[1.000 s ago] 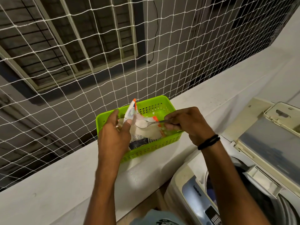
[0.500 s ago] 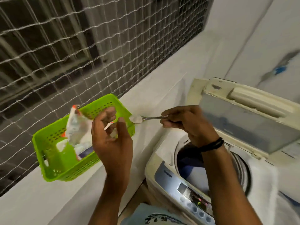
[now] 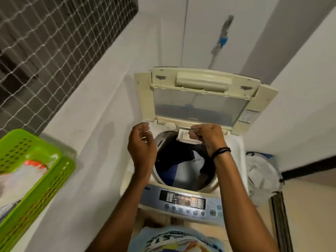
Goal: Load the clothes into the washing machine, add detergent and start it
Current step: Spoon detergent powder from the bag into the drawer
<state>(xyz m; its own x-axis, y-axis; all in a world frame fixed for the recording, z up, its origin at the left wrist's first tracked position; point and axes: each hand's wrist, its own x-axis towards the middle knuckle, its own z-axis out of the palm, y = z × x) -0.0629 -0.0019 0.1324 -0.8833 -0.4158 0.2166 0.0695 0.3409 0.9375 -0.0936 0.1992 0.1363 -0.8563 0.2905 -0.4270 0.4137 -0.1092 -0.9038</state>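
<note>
Fingers [image 3: 196, 133] of right hand [image 3: 209, 138] pinch spoon [image 3: 172, 126]; left hand [image 3: 141, 145] hangs loosely curled.

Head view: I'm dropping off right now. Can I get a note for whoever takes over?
Right hand pinches spoon of powder by the white dispenser tray at the back rim of the drum.
Left hand loosely curled, contents unclear.
Clothes loaded, lid up.
Detergent packet in green basket.
Left: tip powder, shut lid, start at panel.
</note>
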